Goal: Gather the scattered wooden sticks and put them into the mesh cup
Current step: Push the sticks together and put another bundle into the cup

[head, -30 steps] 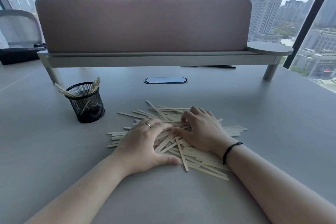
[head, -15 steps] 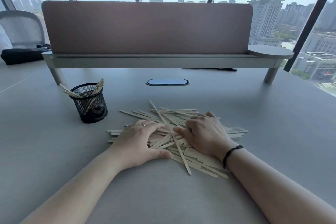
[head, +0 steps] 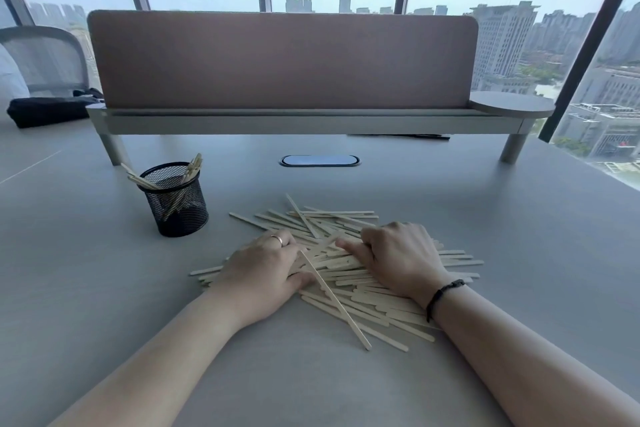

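Observation:
A heap of pale wooden sticks (head: 367,303) lies on the grey table (head: 519,253), in front of me at the middle. My left hand (head: 263,270), with a ring, presses on the heap's left side, fingers curled over sticks and thumb tucked beneath them. My right hand (head: 403,258) grips the heap's right side with fingers bent inward. One long stick (head: 334,298) slants across the pile toward me. The black mesh cup (head: 180,210) stands upright to the left of the heap, apart from both hands, with several sticks leaning inside.
A brown divider panel (head: 284,59) on a raised grey shelf (head: 311,121) spans the table's far side. An oval cable port (head: 319,160) sits beyond the heap. A black bag (head: 45,111) and a mesh chair (head: 45,59) are at the far left.
Both hands have drawn closer and their fingers have curled around sticks. The heap is pushed tighter, and one long stick now lies slanted across it.

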The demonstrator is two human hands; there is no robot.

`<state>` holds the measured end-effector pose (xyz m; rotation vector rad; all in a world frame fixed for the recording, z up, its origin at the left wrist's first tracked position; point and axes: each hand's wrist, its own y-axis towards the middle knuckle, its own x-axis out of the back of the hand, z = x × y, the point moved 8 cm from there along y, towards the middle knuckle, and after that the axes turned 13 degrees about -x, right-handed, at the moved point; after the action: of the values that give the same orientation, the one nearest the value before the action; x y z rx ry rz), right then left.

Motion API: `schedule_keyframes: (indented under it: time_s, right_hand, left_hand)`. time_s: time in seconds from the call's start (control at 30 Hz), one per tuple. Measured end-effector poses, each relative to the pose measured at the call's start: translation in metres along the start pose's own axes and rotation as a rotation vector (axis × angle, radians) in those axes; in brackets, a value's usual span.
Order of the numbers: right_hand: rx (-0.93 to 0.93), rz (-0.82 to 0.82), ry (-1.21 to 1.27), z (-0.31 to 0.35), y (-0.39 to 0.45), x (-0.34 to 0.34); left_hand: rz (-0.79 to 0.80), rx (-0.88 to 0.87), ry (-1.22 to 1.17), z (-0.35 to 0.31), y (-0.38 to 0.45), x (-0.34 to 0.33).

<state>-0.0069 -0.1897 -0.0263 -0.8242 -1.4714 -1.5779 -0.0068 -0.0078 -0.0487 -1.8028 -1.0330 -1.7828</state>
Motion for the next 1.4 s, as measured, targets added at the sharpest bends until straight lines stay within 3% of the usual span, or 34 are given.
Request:
schedule_keyframes:
  time_s: [0.23,0.5,0.8,1.2,1.4]
  right_hand:
    - [0.032,0.006,0.011,0.009,-0.003,0.002]
    - [-0.031,-0.087,-0.012,-0.004,-0.001,0.010]
    - [-0.032,-0.021,-0.044,-0.007,-0.002,0.002]
    - [-0.069,-0.011,-0.052,-0.004,-0.001,0.003]
    - [-0.086,-0.043,-0.006,-0.008,-0.003,0.007]
  left_hand:
    - [0.021,-0.003,-0.018,-0.003,0.004,-0.004]
    - [-0.048,-0.056,0.156,-0.014,0.007,0.002]
    - [-0.127,-0.146,0.351,-0.022,0.007,0.003]
    - [-0.151,-0.042,0.218,-0.011,0.002,0.002]
    - [-0.250,-0.132,0.100,-0.010,0.000,0.010]
